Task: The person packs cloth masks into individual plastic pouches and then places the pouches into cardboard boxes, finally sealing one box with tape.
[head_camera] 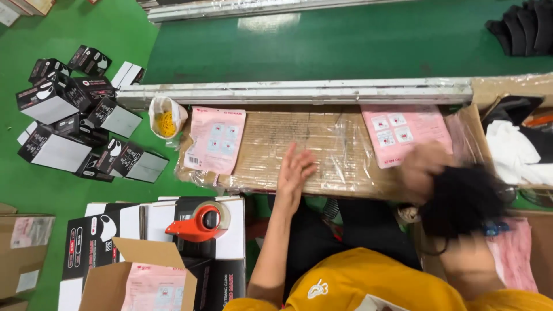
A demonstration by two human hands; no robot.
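Observation:
My left hand (295, 168) lies open, fingers spread, flat on a cardboard work surface (322, 151) wrapped in clear plastic. Left of it lies a pink printed leaflet (216, 139). My right hand (421, 168) is blurred with motion and grips a black soft fabric piece (462, 198) at the surface's right front edge. Just beyond that hand lies a second pink leaflet (403, 132). Both arms reach out from yellow sleeves at the bottom of the view.
A green conveyor belt (345, 46) runs behind a metal rail (299, 92). Black-and-white boxes (75, 121) litter the green floor at left. A bag of rubber bands (166, 121), an orange tape dispenser (199, 224), an open carton (144, 276) and white cloth (510, 152) surround me.

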